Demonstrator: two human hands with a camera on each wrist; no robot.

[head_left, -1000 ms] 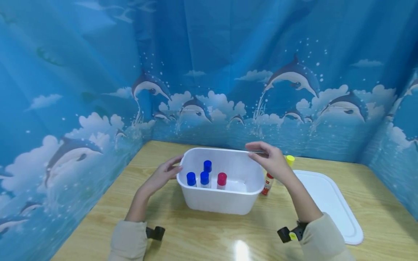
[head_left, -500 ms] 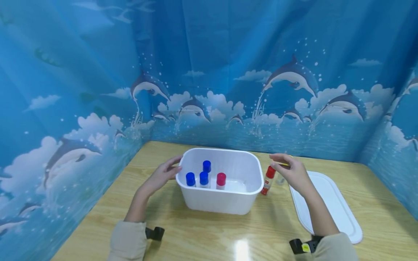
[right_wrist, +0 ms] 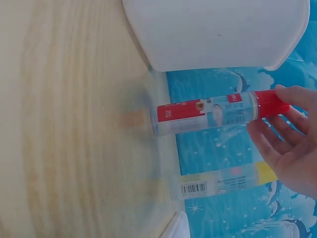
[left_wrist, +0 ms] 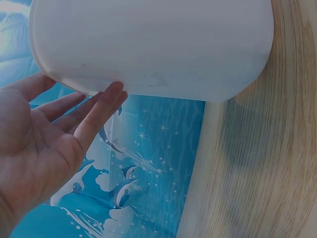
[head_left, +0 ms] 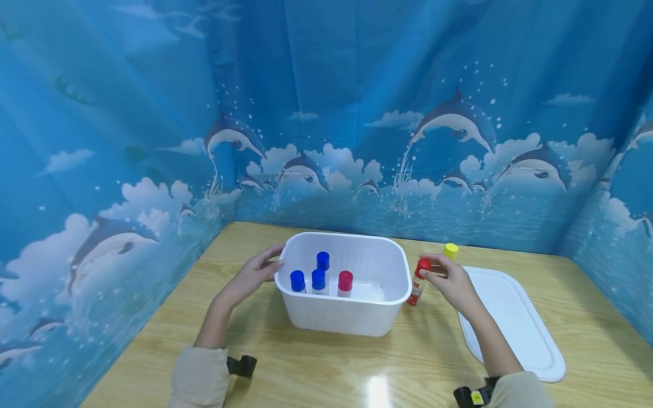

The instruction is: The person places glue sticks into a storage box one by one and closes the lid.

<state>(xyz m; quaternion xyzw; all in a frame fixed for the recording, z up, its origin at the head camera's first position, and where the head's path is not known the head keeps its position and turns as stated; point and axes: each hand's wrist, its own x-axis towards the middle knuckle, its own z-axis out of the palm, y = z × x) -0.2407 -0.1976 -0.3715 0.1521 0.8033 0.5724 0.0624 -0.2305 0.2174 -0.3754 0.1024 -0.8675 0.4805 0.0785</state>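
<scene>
A white plastic bin stands on the table. Inside are several clear bottles with blue caps and one with a red cap. My left hand rests against the bin's left end, its fingers nearly straight on the outer wall. Right of the bin, my right hand pinches the red cap of a clear, labelled bottle between thumb and fingers. That bottle stands slightly tilted, its base at the table. A yellow-capped clear bottle is just beyond my right hand.
A white lid lies flat on the wooden table, to the right under my right forearm. A blue dolphin-printed curtain closes off the back and both sides.
My right hand has left the bin's right rim, moved right, then come down onto the red cap of the bottle beside the bin. The left hand has stayed at the bin.
</scene>
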